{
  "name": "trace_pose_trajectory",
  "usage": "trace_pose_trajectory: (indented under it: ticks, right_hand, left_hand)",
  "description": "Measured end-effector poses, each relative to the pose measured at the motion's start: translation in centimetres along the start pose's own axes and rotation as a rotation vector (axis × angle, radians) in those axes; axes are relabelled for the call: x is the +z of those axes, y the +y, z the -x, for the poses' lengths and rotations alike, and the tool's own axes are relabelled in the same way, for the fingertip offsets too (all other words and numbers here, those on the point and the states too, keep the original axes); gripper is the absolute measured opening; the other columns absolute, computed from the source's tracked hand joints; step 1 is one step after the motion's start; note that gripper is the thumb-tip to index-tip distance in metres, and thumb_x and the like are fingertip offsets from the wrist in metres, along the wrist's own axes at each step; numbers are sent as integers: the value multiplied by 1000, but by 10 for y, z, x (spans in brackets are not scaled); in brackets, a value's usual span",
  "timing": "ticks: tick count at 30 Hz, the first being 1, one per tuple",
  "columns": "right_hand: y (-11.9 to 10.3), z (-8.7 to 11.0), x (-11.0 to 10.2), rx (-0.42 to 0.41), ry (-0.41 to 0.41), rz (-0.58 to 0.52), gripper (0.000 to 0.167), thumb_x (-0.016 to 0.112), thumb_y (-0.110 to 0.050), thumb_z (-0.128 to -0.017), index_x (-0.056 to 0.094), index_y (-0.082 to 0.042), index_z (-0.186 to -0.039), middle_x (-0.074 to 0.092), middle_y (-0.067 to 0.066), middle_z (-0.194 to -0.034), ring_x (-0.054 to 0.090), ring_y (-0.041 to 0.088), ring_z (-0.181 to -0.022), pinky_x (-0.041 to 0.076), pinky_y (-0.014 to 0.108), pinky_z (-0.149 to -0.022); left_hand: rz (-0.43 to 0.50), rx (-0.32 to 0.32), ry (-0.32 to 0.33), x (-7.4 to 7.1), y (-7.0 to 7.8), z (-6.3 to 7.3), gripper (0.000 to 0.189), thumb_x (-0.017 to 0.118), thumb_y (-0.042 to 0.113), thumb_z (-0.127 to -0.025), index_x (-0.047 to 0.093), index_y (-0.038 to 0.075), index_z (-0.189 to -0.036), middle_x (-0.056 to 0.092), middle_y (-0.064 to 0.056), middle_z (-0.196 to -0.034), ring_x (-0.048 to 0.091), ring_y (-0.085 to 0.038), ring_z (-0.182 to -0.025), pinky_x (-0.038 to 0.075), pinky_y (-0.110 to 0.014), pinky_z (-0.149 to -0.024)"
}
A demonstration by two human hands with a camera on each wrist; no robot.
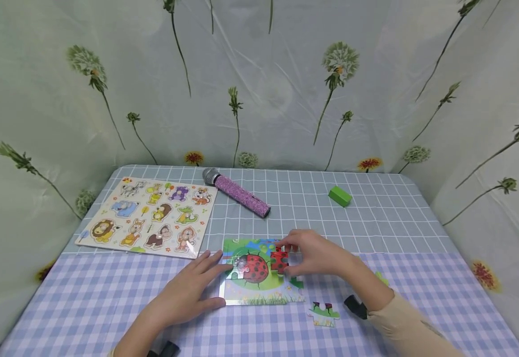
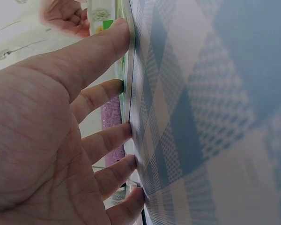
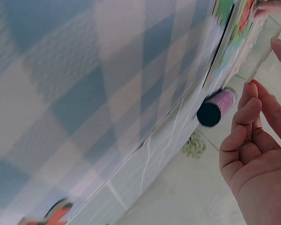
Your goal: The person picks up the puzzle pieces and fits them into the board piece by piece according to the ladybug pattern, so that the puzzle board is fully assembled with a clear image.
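Note:
On the table lies a ladybug jigsaw puzzle point(image 1: 255, 270) in a flat frame, partly filled with pieces. My right hand point(image 1: 315, 253) is above its right side and pinches a red, black-spotted puzzle piece point(image 1: 279, 261) between thumb and fingertips. The right wrist view shows that piece edge-on as a thin pale strip point(image 3: 266, 55), held off the table. Spread over the puzzle's left edge, my left hand point(image 1: 192, 287) keeps its fingers nearly straight, touching the frame and tablecloth. A loose puzzle piece point(image 1: 324, 315) lies to the lower right of the frame.
An animal peg board point(image 1: 152, 215) lies at the back left, beside a purple glittery microphone point(image 1: 241, 195). A green block point(image 1: 340, 196) sits at the back right. Beyond my right forearm, a green piece point(image 1: 381, 278) shows only in part. A patterned curtain hangs behind the table.

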State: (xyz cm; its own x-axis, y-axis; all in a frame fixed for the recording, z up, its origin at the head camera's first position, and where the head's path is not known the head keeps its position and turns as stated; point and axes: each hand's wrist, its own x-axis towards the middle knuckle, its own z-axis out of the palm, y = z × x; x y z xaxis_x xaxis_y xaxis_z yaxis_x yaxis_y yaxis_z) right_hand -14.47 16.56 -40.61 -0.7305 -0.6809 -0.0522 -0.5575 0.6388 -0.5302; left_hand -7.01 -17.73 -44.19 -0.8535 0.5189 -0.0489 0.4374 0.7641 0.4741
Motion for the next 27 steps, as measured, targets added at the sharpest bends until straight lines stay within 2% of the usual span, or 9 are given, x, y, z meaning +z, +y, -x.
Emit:
trace_pose_trajectory:
  ticks: [8,16,27]
  right_hand:
    - [-6,-14,11,-50,-10,18,54,88,-24,-85,75,-3,-132,71,-3,-102,60,12,-86,53,18,-73]
    - [-16,-25,26,-52,-43,57,52,87,-24,-84,75,-4,-130,68,-2,-100,50,6,-82,48,18,-70]
    - [-24,-34,36,-62,-47,46,46,88,-25,-83,77,-5,-124,71,-2,-101,56,7,-86,52,17,-75]
  left_hand:
    - [3,5,-3,-1,0,-1,69,82,47,-92,60,22,-153,44,-15,-171,36,-52,-157,35,-73,-124]
    - [5,-12,-17,-1,0,-1,70,82,48,-91,60,24,-153,42,-13,-172,35,-51,-158,35,-73,-125]
    - [6,-16,-14,0,0,-1,70,82,48,-91,60,24,-153,43,-13,-172,35,-51,-158,35,-73,-124]
